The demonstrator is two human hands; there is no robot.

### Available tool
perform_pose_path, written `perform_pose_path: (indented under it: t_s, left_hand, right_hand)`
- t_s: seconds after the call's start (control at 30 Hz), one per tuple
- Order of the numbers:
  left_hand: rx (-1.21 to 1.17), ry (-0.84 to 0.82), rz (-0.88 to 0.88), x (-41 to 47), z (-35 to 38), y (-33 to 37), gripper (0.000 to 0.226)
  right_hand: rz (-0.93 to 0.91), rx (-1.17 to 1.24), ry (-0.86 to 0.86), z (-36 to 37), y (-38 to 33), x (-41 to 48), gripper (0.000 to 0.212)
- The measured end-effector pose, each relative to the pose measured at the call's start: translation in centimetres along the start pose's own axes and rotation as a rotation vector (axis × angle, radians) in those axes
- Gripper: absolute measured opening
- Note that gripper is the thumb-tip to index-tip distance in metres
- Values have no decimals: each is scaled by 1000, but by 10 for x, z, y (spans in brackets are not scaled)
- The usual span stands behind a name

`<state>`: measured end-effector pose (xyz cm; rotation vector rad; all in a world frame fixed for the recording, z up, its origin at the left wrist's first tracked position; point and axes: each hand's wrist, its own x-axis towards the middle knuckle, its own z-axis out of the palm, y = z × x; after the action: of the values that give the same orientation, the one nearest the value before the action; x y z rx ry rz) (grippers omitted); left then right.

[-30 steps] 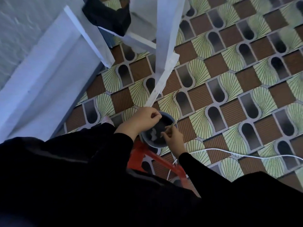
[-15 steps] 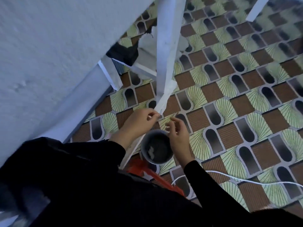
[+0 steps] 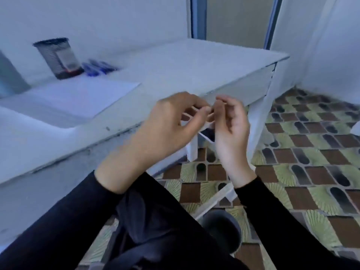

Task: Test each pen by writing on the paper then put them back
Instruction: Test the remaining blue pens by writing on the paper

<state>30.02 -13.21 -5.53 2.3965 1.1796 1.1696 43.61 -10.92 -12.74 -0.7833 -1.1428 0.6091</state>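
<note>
A black mesh pen holder (image 3: 58, 57) stands at the back left of the white table (image 3: 194, 61). Several blue pens (image 3: 98, 68) lie on the table just right of it. A white sheet of paper (image 3: 78, 98) lies in front of them. My left hand (image 3: 167, 125) and my right hand (image 3: 231, 123) are raised in front of the table's front edge, clear of the pens and the paper. Their fingertips meet around a small thin pale thing (image 3: 195, 109), which is blurred. Neither hand holds a pen.
A dark round cup (image 3: 222, 228) sits low near my lap, above the patterned tile floor (image 3: 311, 172). White table legs (image 3: 259, 121) stand to the right of my hands. A wall closes off the right side.
The view has swung up from the floor to the tabletop. Both hands have risen away from the dark cup and now meet in front of the table's edge.
</note>
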Motion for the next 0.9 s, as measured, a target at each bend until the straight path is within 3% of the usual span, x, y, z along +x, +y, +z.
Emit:
perform_pose_path:
  t_s: [0.17, 0.47, 0.73, 0.9]
  left_hand:
    - [207, 195, -62, -9, -113, 0, 17]
    - [503, 356, -431, -38, -272, -85, 14]
    - [595, 424, -689, -77, -326, -163, 14]
    - [636, 404, -753, -100, -338, -186, 17]
  right_hand:
    - [-195, 77, -203, 79, -64, 43, 17]
    - [-351, -45, -778, 241, -95, 84, 7]
    - [-524, -388, -1320, 357, -62, 50, 21]
    - [-578, -479, -1460, 396, -43, 33, 27]
